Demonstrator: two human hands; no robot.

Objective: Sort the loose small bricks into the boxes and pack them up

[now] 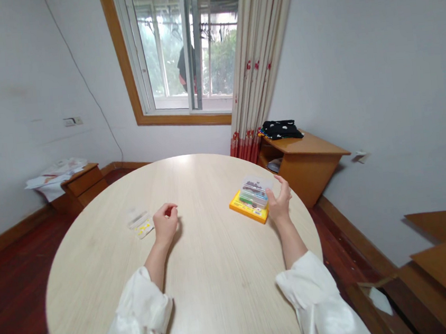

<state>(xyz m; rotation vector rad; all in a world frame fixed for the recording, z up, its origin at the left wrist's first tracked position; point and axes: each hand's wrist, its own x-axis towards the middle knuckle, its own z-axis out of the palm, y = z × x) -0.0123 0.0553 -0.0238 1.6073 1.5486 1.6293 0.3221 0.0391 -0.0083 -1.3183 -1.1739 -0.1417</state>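
My left hand (pixel 166 222) is raised over the round table, its fingers curled into a loose pinch; whether anything small is in them I cannot make out. Just left of it lies a small clear plastic case (pixel 144 228) with yellow pieces, its transparent lid tipped back. On the right, my right hand (pixel 279 201) is beside a clear plastic box (pixel 254 191) holding dark, green and blue contents. Thumb and index finger are apart, with the thumb at the box's right edge. Under that box is a flat yellow box (pixel 247 210) with printing on it.
The pale round table (pixel 218 274) fills the middle. Behind it at right stands a wooden cabinet (pixel 304 148) with folded dark cloth (pixel 280 129); at left, a small drawer unit (pixel 85 184) with papers (pixel 56 174). A curtain (pixel 255 62) hangs by the window, with a person partly visible outside.
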